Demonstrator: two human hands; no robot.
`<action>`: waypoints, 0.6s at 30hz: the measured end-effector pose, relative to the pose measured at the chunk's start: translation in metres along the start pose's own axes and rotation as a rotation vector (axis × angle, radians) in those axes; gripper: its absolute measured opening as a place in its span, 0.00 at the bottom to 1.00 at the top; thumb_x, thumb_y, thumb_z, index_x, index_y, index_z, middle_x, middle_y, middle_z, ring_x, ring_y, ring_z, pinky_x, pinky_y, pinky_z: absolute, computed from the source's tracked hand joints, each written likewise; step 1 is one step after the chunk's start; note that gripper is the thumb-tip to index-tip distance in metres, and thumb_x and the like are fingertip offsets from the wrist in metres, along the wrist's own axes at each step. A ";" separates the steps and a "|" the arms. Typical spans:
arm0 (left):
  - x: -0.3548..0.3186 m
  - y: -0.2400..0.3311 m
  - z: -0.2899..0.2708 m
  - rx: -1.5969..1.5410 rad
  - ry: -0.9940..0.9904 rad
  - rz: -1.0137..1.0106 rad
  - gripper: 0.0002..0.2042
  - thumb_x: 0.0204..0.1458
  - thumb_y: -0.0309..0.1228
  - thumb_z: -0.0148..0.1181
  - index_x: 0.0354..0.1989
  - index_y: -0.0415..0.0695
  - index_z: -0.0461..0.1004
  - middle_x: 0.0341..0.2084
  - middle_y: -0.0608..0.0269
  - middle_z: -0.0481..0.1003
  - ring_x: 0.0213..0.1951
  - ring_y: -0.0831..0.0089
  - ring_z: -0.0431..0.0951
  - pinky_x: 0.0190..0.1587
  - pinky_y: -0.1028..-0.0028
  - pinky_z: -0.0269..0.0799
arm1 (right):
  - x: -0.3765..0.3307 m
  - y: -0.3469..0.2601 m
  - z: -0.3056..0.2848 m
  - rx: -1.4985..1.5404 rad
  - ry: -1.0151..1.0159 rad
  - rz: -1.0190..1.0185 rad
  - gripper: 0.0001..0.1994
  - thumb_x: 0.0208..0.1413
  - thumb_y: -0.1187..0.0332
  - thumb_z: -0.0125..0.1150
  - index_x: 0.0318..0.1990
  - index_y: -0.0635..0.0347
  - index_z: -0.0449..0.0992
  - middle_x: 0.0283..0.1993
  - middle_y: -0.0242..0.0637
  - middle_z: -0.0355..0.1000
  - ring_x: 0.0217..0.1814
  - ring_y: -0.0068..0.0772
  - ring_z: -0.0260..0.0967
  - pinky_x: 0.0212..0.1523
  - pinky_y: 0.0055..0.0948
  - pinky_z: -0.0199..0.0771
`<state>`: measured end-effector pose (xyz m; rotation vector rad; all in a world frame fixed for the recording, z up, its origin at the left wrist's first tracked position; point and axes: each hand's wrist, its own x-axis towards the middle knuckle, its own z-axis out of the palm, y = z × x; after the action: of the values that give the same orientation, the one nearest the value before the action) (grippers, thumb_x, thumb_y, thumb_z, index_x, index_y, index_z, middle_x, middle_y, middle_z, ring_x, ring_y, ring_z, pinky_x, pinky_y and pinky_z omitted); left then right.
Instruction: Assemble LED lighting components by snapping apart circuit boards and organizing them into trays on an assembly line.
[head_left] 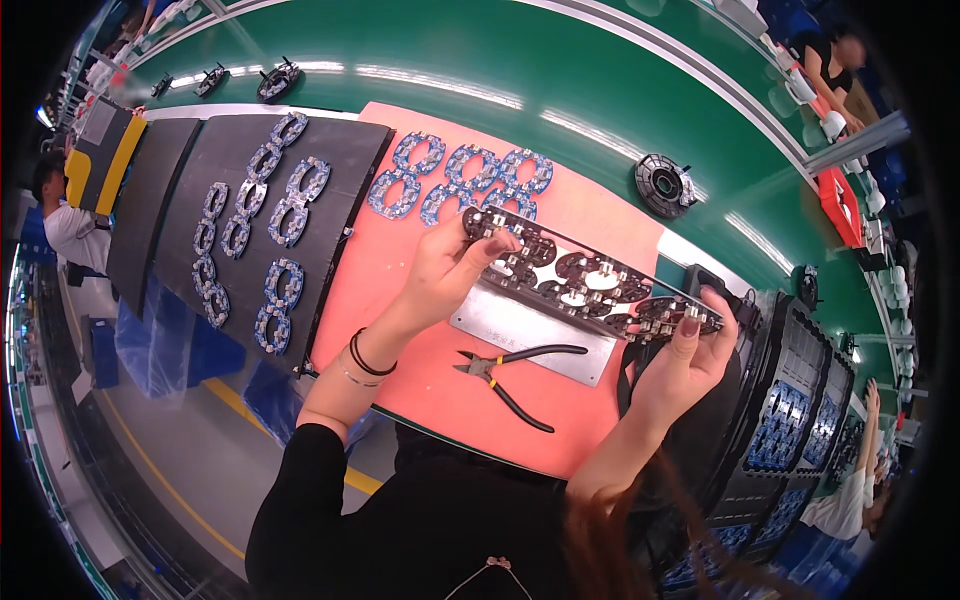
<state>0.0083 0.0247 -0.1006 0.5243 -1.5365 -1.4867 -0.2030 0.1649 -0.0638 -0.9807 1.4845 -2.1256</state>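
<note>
— Held in both hands?

— Yes. Long black panel of round circuit boards with white and silver parts, lifted just above a salmon-pink work mat. Long axis slanting from upper left down to lower right across the view.

— Left hand?

— Clamped on the panel's upper-left end, thumb and fingers pinched over the edge. Dark bands around that wrist.

— Right hand?

— Closed on the lower-right end, fingertips gripping the last board. Each hand at one end of the long axis, so neither nearer the panel than the other; middle of the panel unsupported between them.

— Underneath?

— Flat silver metal plate on the mat, directly below the panel and lying along roughly the same slant. Just beside the plate's lower edge, black-handled side cutters, untouched, between the two forearms.

— Further off?

— Blue figure-eight circuit boards on the mat beyond the left hand, more of the same on a dark grey tray to the left. Stacked black trays of blue boards to the right. Green conveyor belt beyond, carrying a round black motor-like part. Other workers at the edges, too small for detail.
</note>
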 end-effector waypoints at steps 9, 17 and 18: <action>-0.002 -0.001 -0.003 0.048 0.011 0.051 0.10 0.64 0.30 0.52 0.40 0.35 0.75 0.34 0.62 0.79 0.36 0.80 0.76 0.40 0.79 0.71 | -0.004 0.009 0.003 0.062 0.010 0.015 0.16 0.60 0.70 0.62 0.52 0.68 0.69 0.40 0.39 0.73 0.39 0.23 0.71 0.42 0.20 0.70; 0.001 0.001 -0.001 0.064 0.015 -0.001 0.11 0.64 0.31 0.52 0.40 0.34 0.75 0.36 0.59 0.78 0.37 0.78 0.76 0.40 0.78 0.72 | -0.002 0.014 -0.001 0.023 0.027 0.029 0.16 0.59 0.70 0.62 0.52 0.68 0.69 0.41 0.40 0.73 0.39 0.25 0.72 0.41 0.21 0.72; 0.001 0.001 0.001 0.023 0.025 0.034 0.11 0.64 0.32 0.52 0.39 0.34 0.74 0.36 0.59 0.78 0.37 0.77 0.77 0.41 0.78 0.72 | -0.002 0.013 -0.001 0.047 0.020 0.007 0.16 0.59 0.70 0.62 0.52 0.68 0.69 0.41 0.40 0.73 0.39 0.24 0.72 0.42 0.21 0.71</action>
<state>0.0075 0.0248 -0.0990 0.5256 -1.5379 -1.4330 -0.2035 0.1618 -0.0769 -0.9390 1.4382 -2.1611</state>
